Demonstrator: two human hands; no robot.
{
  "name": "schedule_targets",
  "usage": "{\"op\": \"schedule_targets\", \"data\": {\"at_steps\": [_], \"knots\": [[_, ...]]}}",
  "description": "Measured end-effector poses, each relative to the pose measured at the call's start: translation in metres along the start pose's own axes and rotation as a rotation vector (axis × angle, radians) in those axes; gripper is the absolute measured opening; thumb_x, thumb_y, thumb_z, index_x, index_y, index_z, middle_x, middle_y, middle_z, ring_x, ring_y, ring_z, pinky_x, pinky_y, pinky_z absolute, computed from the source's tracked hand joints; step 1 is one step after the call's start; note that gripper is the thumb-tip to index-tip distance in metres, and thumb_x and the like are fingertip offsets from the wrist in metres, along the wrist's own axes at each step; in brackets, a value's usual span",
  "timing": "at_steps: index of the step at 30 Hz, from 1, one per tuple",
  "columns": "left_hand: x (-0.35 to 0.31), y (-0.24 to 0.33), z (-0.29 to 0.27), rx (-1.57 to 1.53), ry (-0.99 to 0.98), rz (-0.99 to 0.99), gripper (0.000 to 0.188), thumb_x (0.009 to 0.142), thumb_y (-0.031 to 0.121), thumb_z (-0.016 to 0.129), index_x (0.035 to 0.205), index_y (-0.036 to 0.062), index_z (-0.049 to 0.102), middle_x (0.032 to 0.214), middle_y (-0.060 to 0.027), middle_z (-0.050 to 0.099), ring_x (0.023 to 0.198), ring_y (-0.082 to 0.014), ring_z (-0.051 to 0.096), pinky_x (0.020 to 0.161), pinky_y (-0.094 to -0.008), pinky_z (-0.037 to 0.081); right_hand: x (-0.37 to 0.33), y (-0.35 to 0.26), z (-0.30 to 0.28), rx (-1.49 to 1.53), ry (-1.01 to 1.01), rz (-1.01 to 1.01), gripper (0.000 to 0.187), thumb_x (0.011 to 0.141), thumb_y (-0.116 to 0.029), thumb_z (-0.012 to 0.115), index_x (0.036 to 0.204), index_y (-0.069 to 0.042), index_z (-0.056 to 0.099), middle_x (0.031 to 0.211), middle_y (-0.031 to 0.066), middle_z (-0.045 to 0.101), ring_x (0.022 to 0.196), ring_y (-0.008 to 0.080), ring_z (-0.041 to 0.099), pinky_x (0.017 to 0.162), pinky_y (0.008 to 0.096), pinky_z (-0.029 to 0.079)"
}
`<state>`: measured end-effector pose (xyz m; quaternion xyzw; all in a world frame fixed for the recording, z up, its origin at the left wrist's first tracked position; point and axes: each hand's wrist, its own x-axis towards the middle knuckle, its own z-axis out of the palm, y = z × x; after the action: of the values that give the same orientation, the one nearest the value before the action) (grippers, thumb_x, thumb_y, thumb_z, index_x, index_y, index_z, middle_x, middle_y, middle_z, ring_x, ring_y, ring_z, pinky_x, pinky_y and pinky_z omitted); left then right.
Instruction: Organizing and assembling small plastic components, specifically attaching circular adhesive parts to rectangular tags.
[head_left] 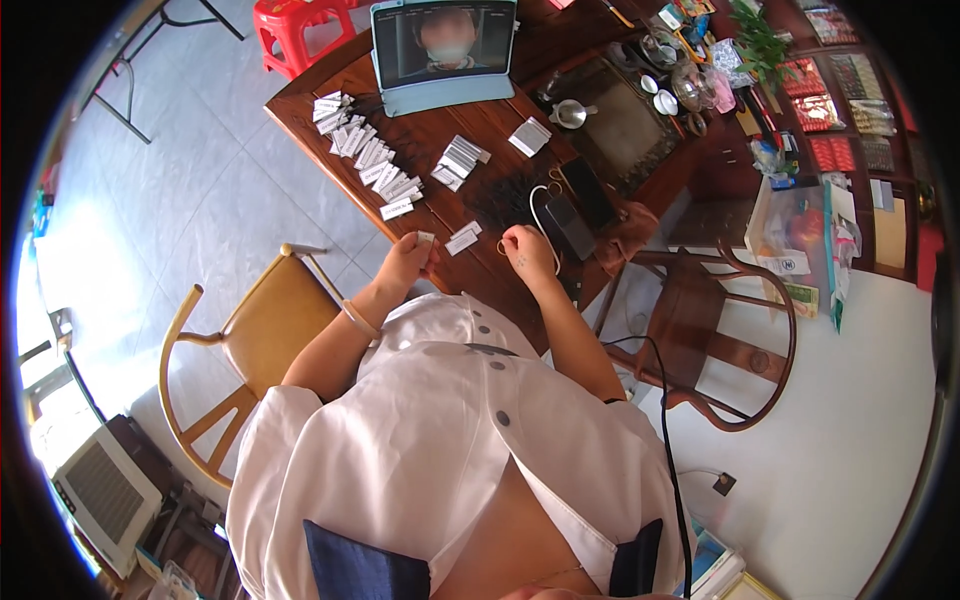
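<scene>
My left hand (402, 264) is closed around a small pale piece (427, 238), like one of the little white boxes, at the table's near edge. To its right, my right hand (530, 254) has its fingertips pinched together near the edge; whatever is between them is too small to make out. Between and just beyond the hands lie a couple of small white boxes (463, 238). A dark heap of thin black strands (500, 200) spreads on the wood ahead of my right hand. Farther off is a stack of grey-white boxes (460, 162).
A long pile of white boxes (372, 160) runs along the table's left side. A tablet (445, 45) stands at the back. Right of my hands are a white cable (540, 215), a black block (570, 228) and a phone (590, 190). Chairs (275, 310) flank me.
</scene>
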<state>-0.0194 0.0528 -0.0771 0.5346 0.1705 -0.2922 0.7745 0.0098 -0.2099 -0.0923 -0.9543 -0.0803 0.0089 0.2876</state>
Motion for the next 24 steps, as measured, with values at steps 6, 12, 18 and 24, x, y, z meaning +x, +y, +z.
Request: {"op": "schedule_targets", "data": {"at_steps": [6, 12, 18, 24], "knots": [[-0.005, -0.001, 0.001, 0.029, 0.020, 0.010, 0.018, 0.096, 0.019, 0.046, 0.101, 0.0051, 0.056, 0.081, -0.0017, 0.058, 0.067, -0.0102, 0.053, 0.060, -0.0253, 0.046, 0.025, -0.007, 0.022, -0.087, 0.081, -0.010, 0.008, 0.079, -0.013, 0.067, 0.083, -0.010, 0.061, 0.084, 0.0094, 0.059, 0.075, 0.0317, 0.061, 0.063, 0.0417, 0.050], [-0.009, -0.002, -0.003, 0.053, 0.015, 0.036, 0.018, 0.096, 0.018, 0.046, 0.101, 0.0043, 0.057, 0.080, -0.0019, 0.058, 0.067, -0.0105, 0.054, 0.060, -0.0255, 0.047, 0.033, -0.010, 0.024, -0.222, 0.020, -0.002, 0.007, 0.080, -0.013, 0.065, 0.084, -0.012, 0.059, 0.085, 0.0084, 0.059, 0.074, 0.0323, 0.061, 0.062, 0.0429, 0.050], [-0.009, 0.005, 0.002, 0.062, 0.066, 0.005, 0.018, 0.096, 0.018, 0.046, 0.100, 0.0040, 0.057, 0.081, -0.0028, 0.059, 0.068, -0.0108, 0.055, 0.060, -0.0259, 0.047, 0.018, -0.004, 0.012, -0.150, 0.052, -0.005, 0.008, 0.082, -0.012, 0.064, 0.087, -0.010, 0.059, 0.080, 0.0091, 0.063, 0.073, 0.0316, 0.063, 0.062, 0.0416, 0.049], [0.009, 0.006, 0.005, 0.027, 0.030, 0.083, 0.016, 0.095, 0.020, 0.050, 0.100, 0.0050, 0.056, 0.080, -0.0025, 0.059, 0.066, -0.0108, 0.054, 0.059, -0.0255, 0.047, 0.004, 0.000, -0.007, 0.202, 0.055, 0.073, 0.017, 0.080, -0.007, 0.070, 0.094, -0.005, 0.062, 0.082, 0.0091, 0.068, 0.072, 0.0216, 0.066, 0.064, 0.0317, 0.051]]}}
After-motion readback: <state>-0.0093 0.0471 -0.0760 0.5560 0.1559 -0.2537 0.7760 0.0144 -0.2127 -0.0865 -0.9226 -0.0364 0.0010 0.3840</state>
